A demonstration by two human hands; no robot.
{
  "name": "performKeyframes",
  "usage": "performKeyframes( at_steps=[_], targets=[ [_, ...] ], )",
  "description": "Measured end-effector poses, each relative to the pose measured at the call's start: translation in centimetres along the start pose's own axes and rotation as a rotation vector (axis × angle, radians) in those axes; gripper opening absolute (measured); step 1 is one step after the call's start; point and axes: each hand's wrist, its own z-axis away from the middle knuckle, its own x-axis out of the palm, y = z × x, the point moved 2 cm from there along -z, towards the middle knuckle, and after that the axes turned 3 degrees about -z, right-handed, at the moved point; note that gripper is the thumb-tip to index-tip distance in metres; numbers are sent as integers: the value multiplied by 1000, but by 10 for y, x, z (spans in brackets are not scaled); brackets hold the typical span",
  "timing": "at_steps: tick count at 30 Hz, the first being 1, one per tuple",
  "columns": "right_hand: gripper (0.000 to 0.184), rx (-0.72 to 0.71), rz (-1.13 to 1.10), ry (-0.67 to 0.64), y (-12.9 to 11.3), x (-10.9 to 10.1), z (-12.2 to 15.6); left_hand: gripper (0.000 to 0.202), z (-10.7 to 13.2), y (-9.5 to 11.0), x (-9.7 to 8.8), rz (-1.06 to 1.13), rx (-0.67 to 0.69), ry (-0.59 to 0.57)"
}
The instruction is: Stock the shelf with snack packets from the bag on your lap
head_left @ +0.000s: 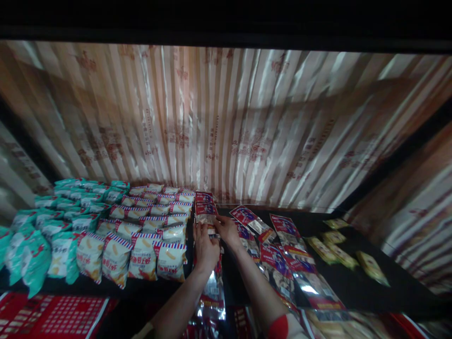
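Both hands are at a column of flat red snack packets [205,207] with clear lower parts, which runs from the back of the black shelf to its front edge. My left hand [206,249] is closed at the left side of one packet, with its fingers pointing away from me. On the right side of the same packet, my right hand [226,231] has its fingers bent in and closed at the edge. The hands nearly touch, and they cover part of the packet. More packets of this kind [278,263] lie loose and overlapping to the right of my right arm.
Rows of white snack bags [143,256] with striped tops stand left of the hands. Teal snack bags [37,256] fill the far left. Several small yellow packets [372,268] lie on the black shelf [399,292] at right. A red basket [52,315] sits below; striped sheeting [226,127] hangs behind.
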Motion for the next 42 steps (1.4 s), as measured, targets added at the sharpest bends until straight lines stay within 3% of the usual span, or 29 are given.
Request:
performKeyframes(
  at_steps=[23,35,42],
  targets=[
    [25,-47,162,32,9,19,-19,58,-32,-3,15,-3,-4,31],
    [22,-31,212,29,14,26,-17,56,-24,-11,16,-68,22,14],
    [32,-146,180,85,17,35,-27,56,-21,-10,15,-153,59,9]
  ],
)
